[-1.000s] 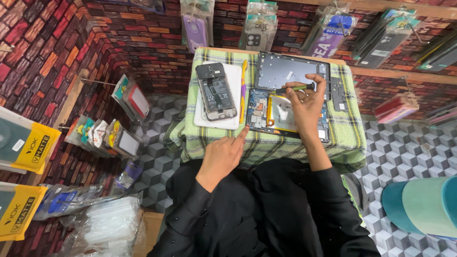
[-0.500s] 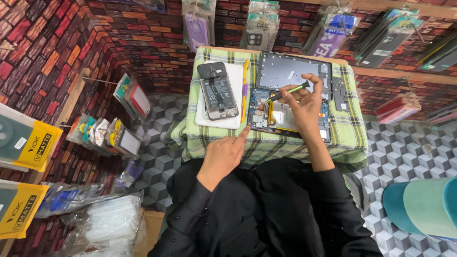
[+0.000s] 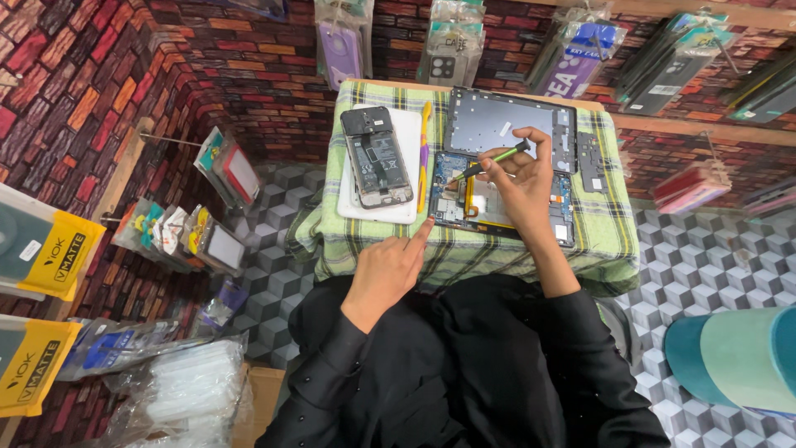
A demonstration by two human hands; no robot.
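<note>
An opened tablet point(image 3: 464, 203) with its circuit boards exposed lies on a small table covered with a green plaid cloth point(image 3: 605, 232). My right hand point(image 3: 518, 178) rests over the tablet and grips a green and black screwdriver point(image 3: 489, 160), its tip pointing left onto the boards. My left hand point(image 3: 388, 270) lies on the cloth at the near edge, forefinger stretched toward the tablet's lower left corner, holding nothing. An opened phone point(image 3: 377, 158) lies on a white mat point(image 3: 410, 141) at the left, beside a yellow and purple pry tool point(image 3: 424, 153).
The tablet's grey back cover point(image 3: 497, 120) lies behind it, with a small black part point(image 3: 592, 162) at its right. Packaged phone cases hang on the brick-pattern walls. Accessory packs point(image 3: 178, 228) line the left wall. A teal stool point(image 3: 734, 357) stands at the lower right.
My right hand has tilted the screwdriver and drawn it slightly left over the tablet's boards. My left hand has stayed on the cloth's near edge.
</note>
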